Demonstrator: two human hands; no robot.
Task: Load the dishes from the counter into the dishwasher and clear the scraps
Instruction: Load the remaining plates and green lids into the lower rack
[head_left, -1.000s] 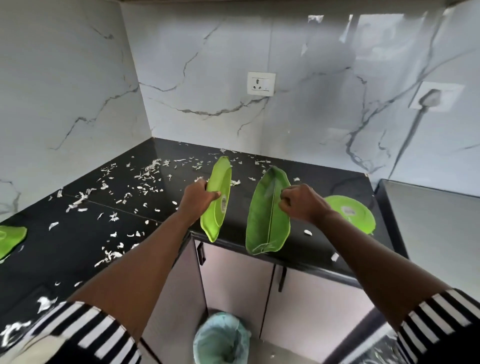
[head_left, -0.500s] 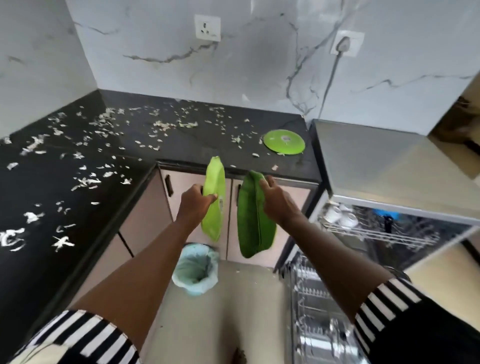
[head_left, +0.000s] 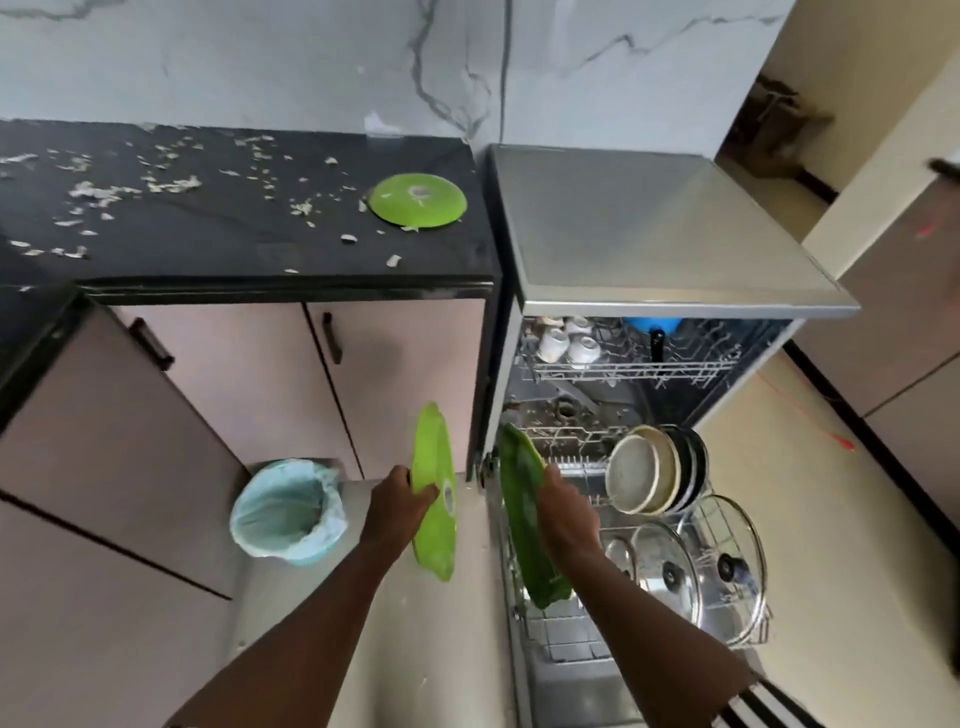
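My left hand (head_left: 396, 505) grips a light green oval plate (head_left: 435, 493) on edge, over the floor just left of the open dishwasher (head_left: 649, 260). My right hand (head_left: 569, 514) holds a dark green leaf-shaped plate (head_left: 524, 519) upright above the left side of the pulled-out lower rack (head_left: 566, 639). That rack carries stacked bowls (head_left: 641, 480) and glass lids (head_left: 670, 566). A round green plate (head_left: 417, 200) lies upside down on the black counter (head_left: 249, 249) among white scraps (head_left: 130, 189).
A bin lined with a pale blue bag (head_left: 289, 512) stands on the floor by the cabinet doors (head_left: 249, 384). The upper rack (head_left: 623, 353) holds white cups and a blue item. Beige floor lies to the right of the dishwasher.
I have turned right and looked down from the counter to the dishwasher. Both plates have come down from counter height to the level of the lower rack.
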